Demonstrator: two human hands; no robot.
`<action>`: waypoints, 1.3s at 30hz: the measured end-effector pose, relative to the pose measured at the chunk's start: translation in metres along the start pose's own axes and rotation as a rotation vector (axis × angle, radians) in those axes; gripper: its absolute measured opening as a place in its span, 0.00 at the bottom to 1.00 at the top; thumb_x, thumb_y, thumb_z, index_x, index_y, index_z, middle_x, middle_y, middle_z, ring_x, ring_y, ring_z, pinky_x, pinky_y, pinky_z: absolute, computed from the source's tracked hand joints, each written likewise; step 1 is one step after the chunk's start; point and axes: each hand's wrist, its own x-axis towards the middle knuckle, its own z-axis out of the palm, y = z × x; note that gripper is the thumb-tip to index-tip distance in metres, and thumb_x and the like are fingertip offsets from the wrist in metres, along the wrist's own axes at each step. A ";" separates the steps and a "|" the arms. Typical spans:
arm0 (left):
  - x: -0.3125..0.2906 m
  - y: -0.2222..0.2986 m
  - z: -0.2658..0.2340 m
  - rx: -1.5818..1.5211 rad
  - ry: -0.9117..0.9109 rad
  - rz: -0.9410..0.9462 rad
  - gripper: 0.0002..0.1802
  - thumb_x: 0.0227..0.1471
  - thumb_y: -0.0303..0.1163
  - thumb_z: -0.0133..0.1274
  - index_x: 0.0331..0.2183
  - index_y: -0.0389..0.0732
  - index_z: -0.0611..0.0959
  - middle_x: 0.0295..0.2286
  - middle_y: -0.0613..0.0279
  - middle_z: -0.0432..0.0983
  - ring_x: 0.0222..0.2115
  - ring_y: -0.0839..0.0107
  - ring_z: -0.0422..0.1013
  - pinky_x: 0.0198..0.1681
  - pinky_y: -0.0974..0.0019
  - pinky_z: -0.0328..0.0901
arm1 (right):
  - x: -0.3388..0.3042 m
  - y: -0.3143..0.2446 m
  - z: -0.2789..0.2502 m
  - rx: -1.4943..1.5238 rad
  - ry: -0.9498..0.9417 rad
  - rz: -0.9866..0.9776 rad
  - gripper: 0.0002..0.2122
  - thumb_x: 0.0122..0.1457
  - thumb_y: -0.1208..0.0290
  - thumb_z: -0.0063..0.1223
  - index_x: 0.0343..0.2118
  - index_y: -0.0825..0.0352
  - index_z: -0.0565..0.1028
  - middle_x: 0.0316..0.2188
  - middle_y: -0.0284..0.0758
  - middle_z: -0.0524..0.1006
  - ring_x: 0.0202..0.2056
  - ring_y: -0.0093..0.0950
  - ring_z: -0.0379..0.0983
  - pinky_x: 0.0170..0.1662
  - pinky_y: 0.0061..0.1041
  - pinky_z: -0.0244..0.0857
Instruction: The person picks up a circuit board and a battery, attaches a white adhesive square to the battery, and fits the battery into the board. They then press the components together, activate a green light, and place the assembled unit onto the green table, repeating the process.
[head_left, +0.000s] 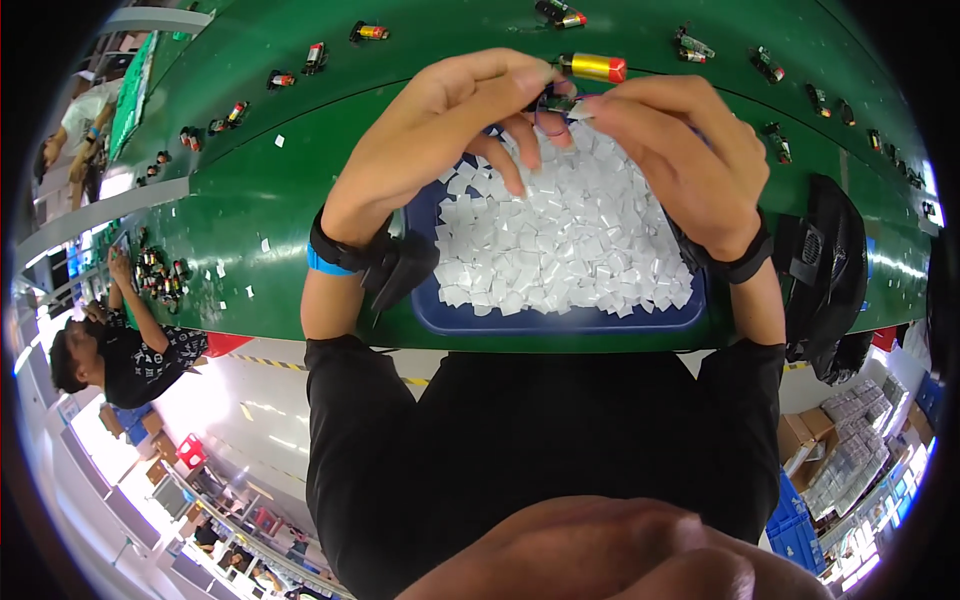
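Observation:
Above the far edge of a blue tray (428,300) heaped with small white paper squares (560,235), both my hands come together. My left hand (445,125) pinches a small dark circuit board (552,100) with thin wires, partly hidden by the fingers. A yellow battery with a red end (597,67) sits just beyond the fingertips, seemingly attached to that board. In my right hand (690,150), thumb and forefinger close on one white square (581,109), held against or very near the board.
Small battery-and-board assemblies (372,32) lie spaced along the far part of the green table (330,130). A pile of them (158,275) is at the left, near a co-worker (130,350). Stray white squares dot the left side. A black plastic bag (835,270) hangs at the right edge.

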 end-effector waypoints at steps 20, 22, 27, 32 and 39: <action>-0.001 -0.022 0.016 0.409 0.029 0.247 0.18 0.55 0.28 0.63 0.44 0.32 0.75 0.29 0.65 0.72 0.33 0.77 0.75 0.32 0.71 0.74 | 0.007 0.002 -0.007 0.291 -0.151 0.561 0.12 0.56 0.78 0.63 0.45 0.68 0.79 0.42 0.36 0.78 0.37 0.26 0.77 0.36 0.21 0.71; 0.000 -0.023 0.017 0.423 -0.026 0.215 0.17 0.55 0.27 0.62 0.44 0.33 0.76 0.30 0.66 0.71 0.36 0.78 0.74 0.35 0.70 0.74 | 0.002 0.008 -0.005 0.166 -0.200 0.366 0.14 0.54 0.78 0.65 0.45 0.67 0.79 0.40 0.35 0.79 0.38 0.28 0.76 0.39 0.24 0.70; 0.006 -0.030 0.011 0.044 -0.064 0.293 0.13 0.59 0.29 0.59 0.43 0.34 0.77 0.33 0.66 0.73 0.37 0.78 0.73 0.38 0.68 0.74 | 0.004 0.008 -0.013 0.119 -0.226 0.197 0.17 0.47 0.79 0.69 0.42 0.66 0.79 0.38 0.33 0.80 0.40 0.32 0.76 0.41 0.29 0.69; 0.009 -0.024 0.008 -0.182 -0.111 -0.013 0.12 0.64 0.35 0.53 0.43 0.36 0.78 0.35 0.65 0.76 0.35 0.77 0.72 0.35 0.68 0.71 | -0.001 0.003 -0.003 0.069 -0.189 0.017 0.15 0.45 0.79 0.70 0.37 0.65 0.79 0.38 0.32 0.81 0.38 0.32 0.75 0.40 0.30 0.68; -0.001 -0.026 0.019 0.013 0.062 0.077 0.14 0.63 0.34 0.52 0.46 0.35 0.78 0.35 0.64 0.78 0.31 0.79 0.72 0.30 0.72 0.68 | -0.004 -0.002 0.000 -0.131 -0.143 -0.027 0.16 0.42 0.80 0.71 0.36 0.64 0.79 0.39 0.30 0.84 0.35 0.32 0.74 0.37 0.26 0.69</action>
